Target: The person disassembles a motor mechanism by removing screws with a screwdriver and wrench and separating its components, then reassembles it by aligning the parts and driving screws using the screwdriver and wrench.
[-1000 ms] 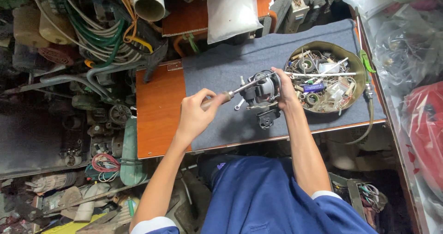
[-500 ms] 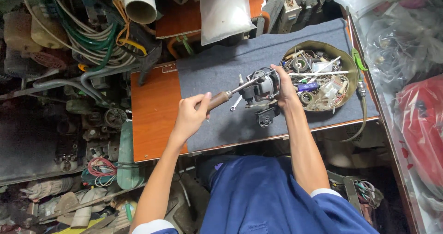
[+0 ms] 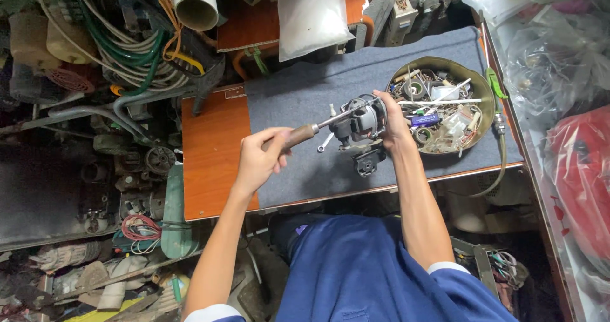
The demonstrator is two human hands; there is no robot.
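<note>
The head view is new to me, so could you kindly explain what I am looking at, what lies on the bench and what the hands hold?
The camera sits on a person's head and looks straight down, so you see their own two bare arms and blue top from above. The left hand grips the wooden handle of a screwdriver, whose metal shaft reaches to a small grey motor. The right hand steadies that motor above a grey mat laid on an orange-brown bench. To the right of the motor, on the mat, stands a round metal bowl filled with small parts. Beside the bench, on the left, lie coiled cables, a white pipe and other clutter. On the right lie plastic bags.
</note>
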